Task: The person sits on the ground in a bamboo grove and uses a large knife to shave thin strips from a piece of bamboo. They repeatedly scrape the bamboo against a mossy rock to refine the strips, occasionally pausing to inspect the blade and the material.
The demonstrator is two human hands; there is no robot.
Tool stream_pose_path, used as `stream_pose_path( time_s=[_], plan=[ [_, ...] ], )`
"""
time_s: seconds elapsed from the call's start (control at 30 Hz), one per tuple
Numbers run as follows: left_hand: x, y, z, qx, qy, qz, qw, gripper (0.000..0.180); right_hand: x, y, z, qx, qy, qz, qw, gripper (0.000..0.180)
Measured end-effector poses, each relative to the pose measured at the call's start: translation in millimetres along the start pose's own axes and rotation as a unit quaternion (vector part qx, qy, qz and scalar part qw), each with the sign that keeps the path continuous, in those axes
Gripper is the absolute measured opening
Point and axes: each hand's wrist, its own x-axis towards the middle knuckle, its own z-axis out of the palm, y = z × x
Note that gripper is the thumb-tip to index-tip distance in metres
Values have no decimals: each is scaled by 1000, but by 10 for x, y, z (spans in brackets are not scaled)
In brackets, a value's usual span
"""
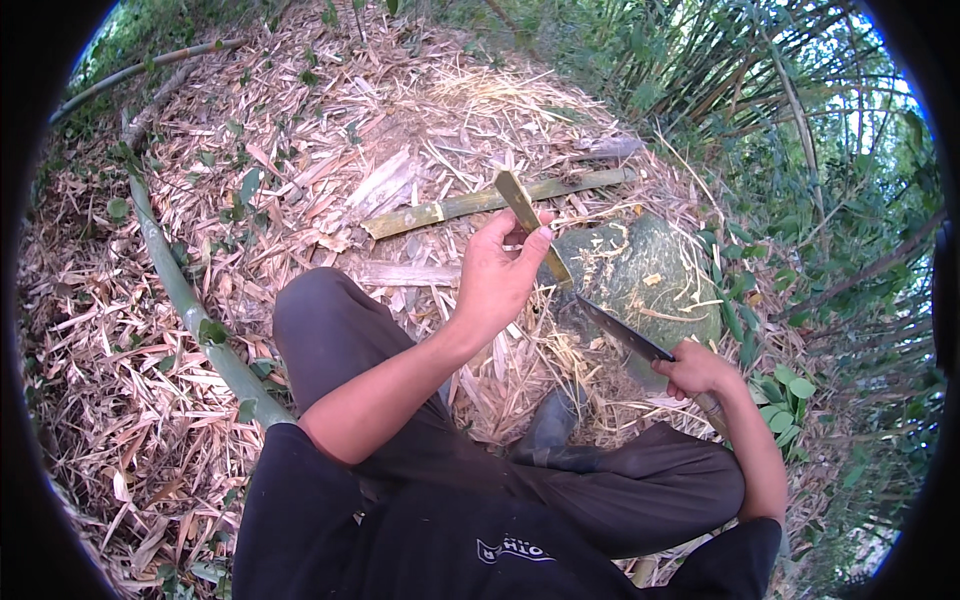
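- The left hand (495, 265) is raised in front of the bent left knee (320, 300), its forearm slanting up and right.
- Its fingers (537, 246) pinch a split bamboo strip (519, 205) around the middle; the strip tilts, its lower end over the left edge of the mossy rock (640, 275).
- The right hand (698, 368), elbow bent, has its fingers wrapped around the handle of a knife (628, 336).
- The blade points up-left, its tip just beside the strip's lower end.
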Motion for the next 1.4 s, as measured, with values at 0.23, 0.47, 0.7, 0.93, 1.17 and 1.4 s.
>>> stream_pose_path(
  time_s=[0.23, 0.47, 0.7, 0.93, 1.17, 1.4],
  plan=[
    [-34, -91, 24, 31, 10, 58, 998, 20, -2, 41, -18, 13, 4, -3, 1000, 42],
    [51, -277, 92, -23, 14, 49, 998, 13, -70, 210, -239, 109, 142, -12, 984, 37],
    [75, -547, 346, 21, -54, 20, 998, 14, 459, 518, -27, 443, 205, -79, 869, 24],
    [188, -1090, 1004, 36, -118, -11, 992, 16, 911, 498, 607, 575, 238, -106, 776, 25],
    [236, -1211, 1363, 158, -190, 61, 967, 22, 974, 648, 1027, 437, 343, -142, 820, 32],
    [330, -927, 1193, 249, -210, 119, 938, 30, 930, 817, 1107, 433, 325, -118, 832, 31]
  ],
)
